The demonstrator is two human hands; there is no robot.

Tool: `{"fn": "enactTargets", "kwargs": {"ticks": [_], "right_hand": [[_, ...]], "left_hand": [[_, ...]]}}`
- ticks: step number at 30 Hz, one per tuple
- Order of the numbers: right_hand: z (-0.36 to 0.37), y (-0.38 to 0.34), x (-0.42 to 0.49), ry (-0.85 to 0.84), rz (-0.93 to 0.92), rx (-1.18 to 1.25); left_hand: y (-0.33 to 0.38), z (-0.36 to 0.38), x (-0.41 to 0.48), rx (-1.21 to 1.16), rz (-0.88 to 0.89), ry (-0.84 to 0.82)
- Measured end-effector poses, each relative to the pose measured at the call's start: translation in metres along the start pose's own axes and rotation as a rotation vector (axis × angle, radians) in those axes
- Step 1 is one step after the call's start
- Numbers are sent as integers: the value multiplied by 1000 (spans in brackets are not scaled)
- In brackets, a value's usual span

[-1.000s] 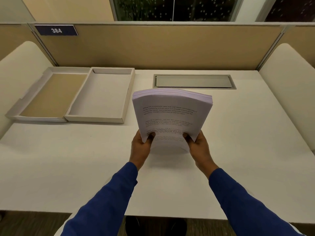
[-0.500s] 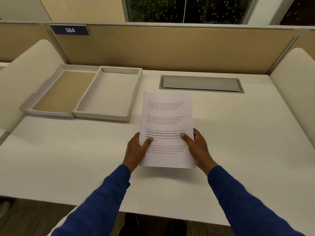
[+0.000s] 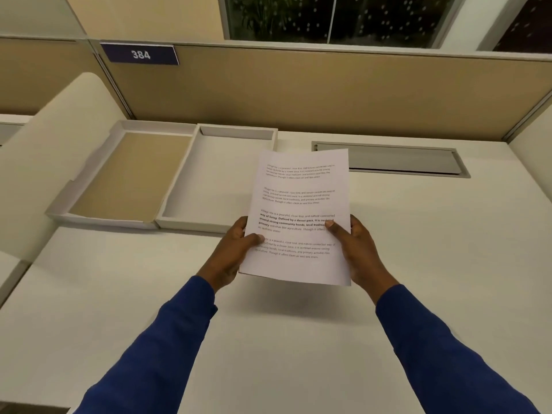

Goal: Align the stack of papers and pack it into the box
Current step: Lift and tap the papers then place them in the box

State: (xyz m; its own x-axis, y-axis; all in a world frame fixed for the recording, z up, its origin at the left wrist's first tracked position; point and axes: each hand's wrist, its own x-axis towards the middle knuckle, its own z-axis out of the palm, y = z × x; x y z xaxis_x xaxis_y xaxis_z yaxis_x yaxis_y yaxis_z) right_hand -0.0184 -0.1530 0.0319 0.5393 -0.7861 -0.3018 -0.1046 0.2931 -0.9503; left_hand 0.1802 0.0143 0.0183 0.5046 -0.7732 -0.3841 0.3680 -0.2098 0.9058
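Observation:
A stack of printed white papers (image 3: 301,201) hangs flat above the desk, its far corner overlapping the near right corner of the box. My left hand (image 3: 233,255) grips its left edge with the thumb on top. On the opposite edge, my right hand (image 3: 358,249) holds it the same way. The open white box (image 3: 179,201) lies at the back left of the desk, its inside bare. Its lid (image 3: 89,186), with a tan inner face, lies open and joined to the box's left side.
The white desk (image 3: 418,264) is bounded by a tan partition (image 3: 328,94) at the back and rounded cream side panels (image 3: 53,162). A grey cable hatch (image 3: 397,159) is set into the desk behind the papers. A "384" sign (image 3: 140,54) hangs on the partition.
The stack went from standing upright on the desk to lying flat in both hands, then moved slightly up and toward the box. The view shifted closer and to the left.

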Motion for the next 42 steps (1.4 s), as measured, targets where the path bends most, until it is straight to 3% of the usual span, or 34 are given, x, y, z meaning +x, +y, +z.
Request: {"fn": "enactTargets", "kwargs": {"ticks": [11, 19, 31, 36, 42], "right_hand": [[124, -24, 79, -83, 194, 120], [185, -20, 135, -5, 262, 52], [228, 9, 178, 49, 313, -80], [234, 16, 179, 70, 280, -175], [235, 16, 177, 108, 172, -281]], "left_hand": [[61, -124, 71, -62, 13, 5], [76, -175, 129, 27, -47, 23], [66, -202, 182, 245, -157, 162], [59, -197, 183, 347, -132, 221], [56, -189, 177, 631, -31, 354]]}}
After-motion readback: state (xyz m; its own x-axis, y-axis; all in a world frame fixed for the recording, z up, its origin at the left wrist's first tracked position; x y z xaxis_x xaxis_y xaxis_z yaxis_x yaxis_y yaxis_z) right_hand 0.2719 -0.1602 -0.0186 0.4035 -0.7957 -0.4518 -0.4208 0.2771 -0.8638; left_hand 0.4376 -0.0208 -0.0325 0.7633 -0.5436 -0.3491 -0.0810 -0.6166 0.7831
